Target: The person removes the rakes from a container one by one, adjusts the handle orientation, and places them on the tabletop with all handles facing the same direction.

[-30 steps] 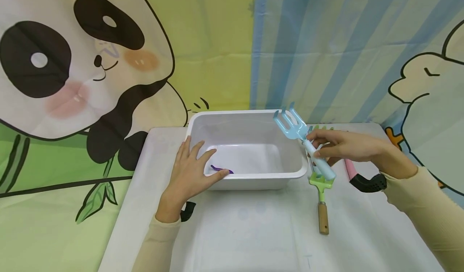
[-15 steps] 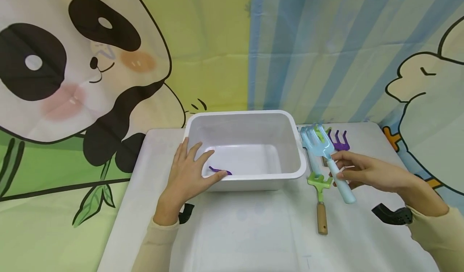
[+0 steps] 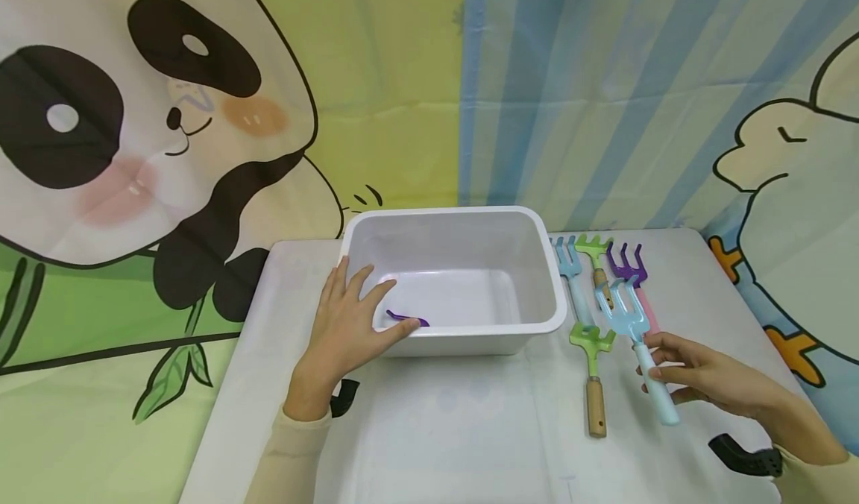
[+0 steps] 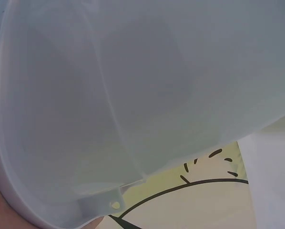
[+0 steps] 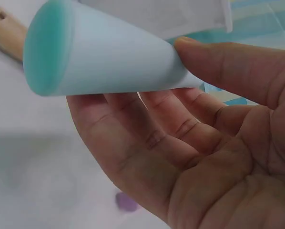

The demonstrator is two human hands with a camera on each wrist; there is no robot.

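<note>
In the head view my right hand [image 3: 698,373] pinches the handle of a light-blue garden hand rake [image 3: 622,316], tines pointing away from me, at the right of the table. The right wrist view shows its pale tapered handle [image 5: 118,52] between thumb and curled fingers. My left hand [image 3: 349,326] rests spread over the front left corner of a white plastic tub [image 3: 456,330], thumb along the front rim. Inside the tub lies a curved purple piece [image 3: 407,317], partly hidden by the front wall. From the left wrist, the tub's outer side [image 4: 147,95] fills most of the view.
Right of the tub lie another light-blue rake [image 3: 570,268], a green rake [image 3: 593,247] and a purple rake [image 3: 628,269] with a pink handle. A green rake with a wooden handle [image 3: 596,407] lies nearer. Printed cloth [image 3: 403,116] hangs behind the white table [image 3: 470,429].
My right hand has carried the light-blue rake from over the tub's right rim to the right and toward me, uncovering the other rakes. The left hand stays at the tub's corner.
</note>
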